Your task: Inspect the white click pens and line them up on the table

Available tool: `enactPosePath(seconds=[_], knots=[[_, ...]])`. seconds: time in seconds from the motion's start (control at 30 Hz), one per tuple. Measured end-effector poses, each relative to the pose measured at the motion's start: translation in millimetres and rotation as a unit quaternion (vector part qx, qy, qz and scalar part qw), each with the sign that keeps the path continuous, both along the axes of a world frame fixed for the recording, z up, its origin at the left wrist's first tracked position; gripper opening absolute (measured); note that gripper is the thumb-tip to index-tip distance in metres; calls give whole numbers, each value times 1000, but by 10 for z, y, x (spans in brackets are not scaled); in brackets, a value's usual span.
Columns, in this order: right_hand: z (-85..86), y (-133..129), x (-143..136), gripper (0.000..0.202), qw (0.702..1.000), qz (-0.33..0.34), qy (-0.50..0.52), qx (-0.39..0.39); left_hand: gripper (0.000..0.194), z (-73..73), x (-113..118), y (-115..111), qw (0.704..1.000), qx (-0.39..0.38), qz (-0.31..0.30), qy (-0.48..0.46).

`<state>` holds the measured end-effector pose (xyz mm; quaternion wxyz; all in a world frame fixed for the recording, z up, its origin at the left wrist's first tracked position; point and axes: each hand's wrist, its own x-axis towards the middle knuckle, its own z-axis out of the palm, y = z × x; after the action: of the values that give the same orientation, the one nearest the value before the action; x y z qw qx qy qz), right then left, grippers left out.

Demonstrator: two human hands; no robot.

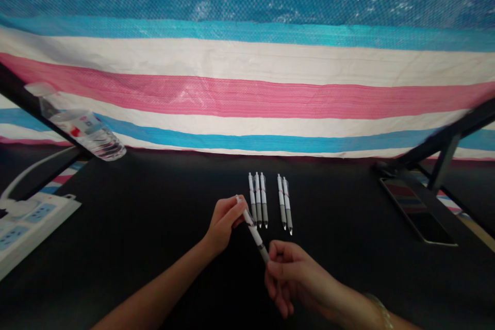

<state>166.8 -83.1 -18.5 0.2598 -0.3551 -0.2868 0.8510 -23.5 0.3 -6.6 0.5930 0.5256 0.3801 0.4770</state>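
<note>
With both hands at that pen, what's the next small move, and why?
I'd probably ease the right hand back slightly while the left hand holds the upper end: the right hand covers the lower end of the held pen, so its tip can't be seen.

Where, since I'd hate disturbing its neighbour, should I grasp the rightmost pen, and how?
Probably pinch the rightmost pen by its gray section, from above and right: it lies flat, another pen close on its left.
</note>
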Motion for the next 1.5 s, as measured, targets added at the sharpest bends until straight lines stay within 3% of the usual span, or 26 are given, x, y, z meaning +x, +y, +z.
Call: enactPosePath(seconds=[0.2, 0.3, 0.43, 0.67, 0.87, 1.03, 1.13, 1.37, 1.5], knots=[[-44, -11, 5, 48, 999, 33, 35, 5, 42, -16, -9, 3, 1000, 5, 0, -12], [-5, -6, 5, 53, 999, 33, 41, 8, 41, -44, -18, 17, 1000, -7, 19, -19], [31, -5, -6, 45, 1000, 26, 1, 9, 40, -77, -34, 35, 999, -17, 43, -18], [50, -5, -14, 50, 999, 17, 33, 10, 40, -67, -37, 50, 999, -13, 50, -17], [65, -10, -20, 42, 1000, 13, -5, 19, 40, -60, -30, 47, 998, -18, 53, -15], [23, -7, -13, 50, 999, 22, 32, 8, 40, -54, -28, 42, 998, -19, 55, -7], [32, -8, -14, 42, 999, 22, 1, 25, 40, -54, -24, 43, 998, -28, 58, -3], [34, -8, -26, 54, 999, 27, 16, 20, 38, -69, -31, 58, 998, -26, 61, -11], [57, -10, -24, 45, 999, 26, -28, 38, 38, -72, -36, 53, 998, -25, 61, -13]])
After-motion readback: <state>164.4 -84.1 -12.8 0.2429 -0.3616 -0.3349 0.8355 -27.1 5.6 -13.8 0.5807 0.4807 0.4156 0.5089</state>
